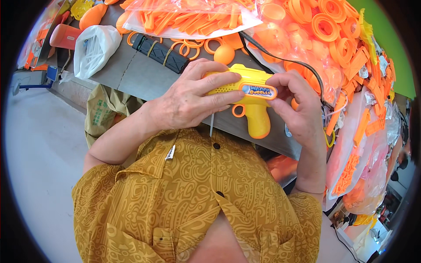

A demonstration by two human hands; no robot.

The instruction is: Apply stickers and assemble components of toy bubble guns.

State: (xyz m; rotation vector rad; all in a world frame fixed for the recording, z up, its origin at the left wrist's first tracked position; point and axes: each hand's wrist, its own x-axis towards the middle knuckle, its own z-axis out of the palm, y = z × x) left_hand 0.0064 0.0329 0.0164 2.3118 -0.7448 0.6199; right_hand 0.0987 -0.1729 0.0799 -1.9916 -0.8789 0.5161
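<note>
A yellow toy gun (pixel 258 120) is held over the table's near edge, its grip pointing down toward me. It has an orange ring trigger (pixel 238 110) and an oval label (pixel 259 90) in an orange-edged frame on its side. My left hand (pixel 197 94) is closed around the gun's left part, fingers lying across its body up to the label. The thumb and forefinger of my right hand (pixel 300 105) pinch the gun's right end beside the label. Whether anything small sits between those fingertips, I cannot make out.
Beyond the gun lie a dark banded block (pixel 160 53), orange rings (pixel 191 48) and an orange ball (pixel 224 55). A white plastic bag (pixel 95 50) stands left. Bags of orange parts (pixel 188 19) fill the back and right. A black cable (pixel 302 63) runs past my right hand.
</note>
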